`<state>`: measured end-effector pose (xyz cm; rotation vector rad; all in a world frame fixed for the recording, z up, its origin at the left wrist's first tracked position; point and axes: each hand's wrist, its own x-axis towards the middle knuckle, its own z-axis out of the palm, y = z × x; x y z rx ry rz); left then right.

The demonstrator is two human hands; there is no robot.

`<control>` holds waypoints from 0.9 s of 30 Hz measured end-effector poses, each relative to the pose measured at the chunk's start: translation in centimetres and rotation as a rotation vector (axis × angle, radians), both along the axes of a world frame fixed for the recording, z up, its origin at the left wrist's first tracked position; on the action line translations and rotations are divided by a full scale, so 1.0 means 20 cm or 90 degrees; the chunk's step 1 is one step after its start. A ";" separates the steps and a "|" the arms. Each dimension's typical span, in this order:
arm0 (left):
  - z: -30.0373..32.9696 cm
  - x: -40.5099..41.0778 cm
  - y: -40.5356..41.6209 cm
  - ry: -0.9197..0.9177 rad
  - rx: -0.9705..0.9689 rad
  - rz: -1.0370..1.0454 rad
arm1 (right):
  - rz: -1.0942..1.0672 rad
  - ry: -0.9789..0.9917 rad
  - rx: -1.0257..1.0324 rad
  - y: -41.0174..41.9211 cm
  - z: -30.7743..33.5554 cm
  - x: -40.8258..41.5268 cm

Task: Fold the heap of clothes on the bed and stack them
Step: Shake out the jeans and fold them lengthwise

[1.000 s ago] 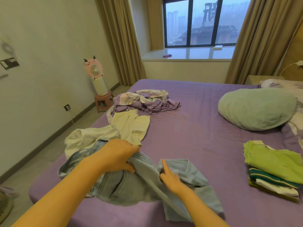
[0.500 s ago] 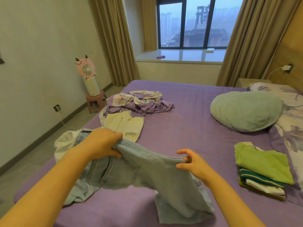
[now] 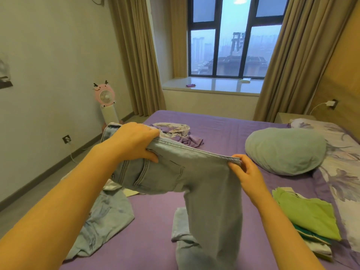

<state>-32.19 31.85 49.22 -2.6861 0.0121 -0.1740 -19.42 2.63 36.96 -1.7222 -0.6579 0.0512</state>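
I hold the blue jeans (image 3: 194,178) up over the purple bed (image 3: 224,133). My left hand (image 3: 134,141) grips one end of the waistband and my right hand (image 3: 245,172) pinches the other. The legs hang down onto the bed.

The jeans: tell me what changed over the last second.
Both hands lifted the jeans off the bed by the waistband; the left hand kept its grip, the right hand, which lay on the denim, now pinches the band's other end. The legs hang down to the sheet. The folded stack and green pillow stayed put.
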 end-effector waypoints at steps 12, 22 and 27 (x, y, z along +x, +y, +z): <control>0.24 0.07 -0.21 -0.184 -0.248 -0.083 | -0.180 -0.165 0.107 -0.22 0.42 -0.09; 0.52 0.12 -0.64 -0.066 -0.562 -0.245 | -0.274 -0.220 0.148 -0.77 0.92 -0.34; 0.48 0.12 -0.78 -0.046 -0.565 -0.250 | -0.233 -0.156 0.137 -0.85 0.92 -0.38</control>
